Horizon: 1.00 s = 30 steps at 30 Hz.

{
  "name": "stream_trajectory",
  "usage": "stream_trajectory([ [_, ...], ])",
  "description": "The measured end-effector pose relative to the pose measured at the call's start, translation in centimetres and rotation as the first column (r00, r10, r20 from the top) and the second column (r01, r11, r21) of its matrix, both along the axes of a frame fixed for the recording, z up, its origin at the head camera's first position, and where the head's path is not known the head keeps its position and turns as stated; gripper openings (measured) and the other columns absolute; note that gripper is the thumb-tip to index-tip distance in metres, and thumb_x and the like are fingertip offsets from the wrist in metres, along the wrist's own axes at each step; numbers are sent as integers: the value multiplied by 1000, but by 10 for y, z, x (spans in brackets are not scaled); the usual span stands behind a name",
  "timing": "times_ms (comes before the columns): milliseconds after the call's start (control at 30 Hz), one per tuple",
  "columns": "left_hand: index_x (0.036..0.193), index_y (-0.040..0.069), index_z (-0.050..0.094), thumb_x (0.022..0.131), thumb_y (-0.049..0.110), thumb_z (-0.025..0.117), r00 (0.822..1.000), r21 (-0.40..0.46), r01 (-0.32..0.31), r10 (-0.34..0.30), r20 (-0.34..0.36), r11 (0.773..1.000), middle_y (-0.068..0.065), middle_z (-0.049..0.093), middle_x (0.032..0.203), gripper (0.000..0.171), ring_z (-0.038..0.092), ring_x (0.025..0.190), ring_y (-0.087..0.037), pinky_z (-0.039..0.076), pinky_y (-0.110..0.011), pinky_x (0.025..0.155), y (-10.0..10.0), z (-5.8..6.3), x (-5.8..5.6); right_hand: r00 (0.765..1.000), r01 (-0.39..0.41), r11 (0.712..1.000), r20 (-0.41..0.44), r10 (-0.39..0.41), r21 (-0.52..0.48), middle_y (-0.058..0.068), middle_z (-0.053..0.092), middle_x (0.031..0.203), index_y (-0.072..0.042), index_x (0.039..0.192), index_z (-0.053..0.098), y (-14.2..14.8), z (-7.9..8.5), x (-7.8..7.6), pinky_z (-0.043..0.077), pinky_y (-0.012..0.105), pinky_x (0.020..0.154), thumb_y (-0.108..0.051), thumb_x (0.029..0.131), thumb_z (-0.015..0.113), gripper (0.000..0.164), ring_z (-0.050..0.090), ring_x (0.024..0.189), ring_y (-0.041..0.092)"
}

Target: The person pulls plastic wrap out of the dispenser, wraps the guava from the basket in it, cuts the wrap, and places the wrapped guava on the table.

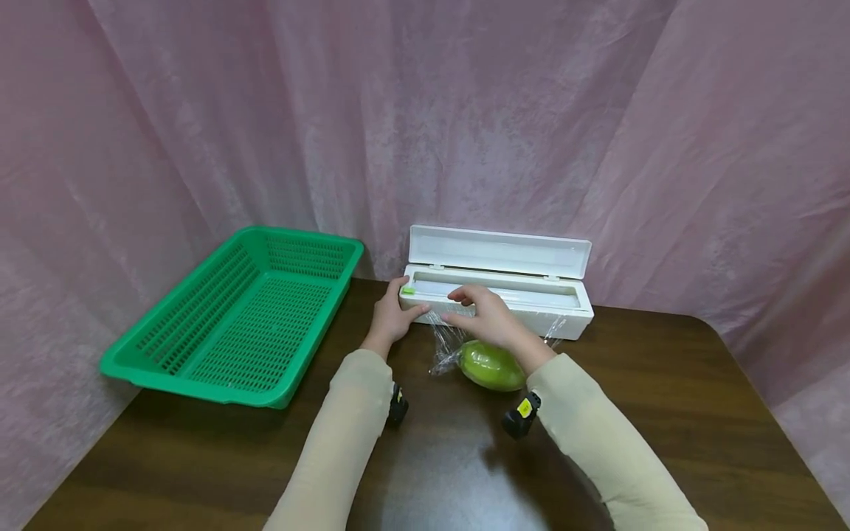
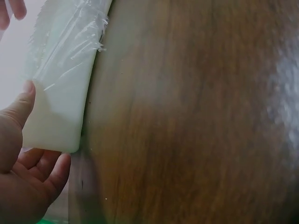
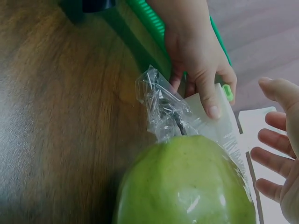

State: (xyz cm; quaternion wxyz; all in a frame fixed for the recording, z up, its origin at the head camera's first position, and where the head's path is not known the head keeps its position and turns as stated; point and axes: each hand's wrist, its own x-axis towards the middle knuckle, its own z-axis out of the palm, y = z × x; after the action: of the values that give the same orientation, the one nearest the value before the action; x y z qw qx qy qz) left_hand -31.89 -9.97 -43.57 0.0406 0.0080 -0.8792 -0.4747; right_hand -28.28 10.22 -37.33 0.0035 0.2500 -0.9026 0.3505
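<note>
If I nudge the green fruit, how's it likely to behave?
The green fruit may roll, given its rounded sides on the flat table. Its shiny surface suggests it could be slippery. The crumpled plastic film against it might drag along.

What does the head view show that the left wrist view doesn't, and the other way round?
Only the head view shows the green fruit, the green slider and both sleeves. Only the left wrist view shows the inner side of the left hand, its bent fingers at the end of the white box. Both show that box and hand, clear film, the brown table and, in part, the right hand.
</note>
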Motion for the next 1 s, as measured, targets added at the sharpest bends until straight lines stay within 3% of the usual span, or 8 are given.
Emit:
stream_trajectory([
  [567, 142, 19, 36, 84, 36, 70, 998, -44, -5, 3, -61, 999, -17, 48, 140, 70, 46, 128, -34, 39, -47, 104, 0, -5, -1, 1000, 6, 999, 6, -6, -40, 13, 59, 128, -4, 128, 56, -34, -9, -19, 45, 44, 98, -31, 91, 63, 46, 54, 118, 31],
  [833, 143, 21, 36, 85, 29, 71, 998, -51, -7, 4, -55, 999, -17, 48, 140, 68, 46, 127, -36, 39, -48, 103, -2, -5, -3, 997, -7, 999, -79, 10, 42, 14, 57, 131, -3, 129, 56, -48, -12, -28, 43, 42, 102, -24, 92, 61, 42, 54, 121, 30],
  [1000, 144, 23, 36, 87, 27, 69, 1000, -49, -12, 11, -30, 999, -18, 51, 137, 66, 49, 123, -36, 42, -48, 100, -1, -6, -2, 997, 9, 997, -76, -3, 82, 13, 57, 132, -4, 130, 56, -55, -16, -33, 42, 42, 102, -25, 93, 60, 42, 53, 122, 29],
])
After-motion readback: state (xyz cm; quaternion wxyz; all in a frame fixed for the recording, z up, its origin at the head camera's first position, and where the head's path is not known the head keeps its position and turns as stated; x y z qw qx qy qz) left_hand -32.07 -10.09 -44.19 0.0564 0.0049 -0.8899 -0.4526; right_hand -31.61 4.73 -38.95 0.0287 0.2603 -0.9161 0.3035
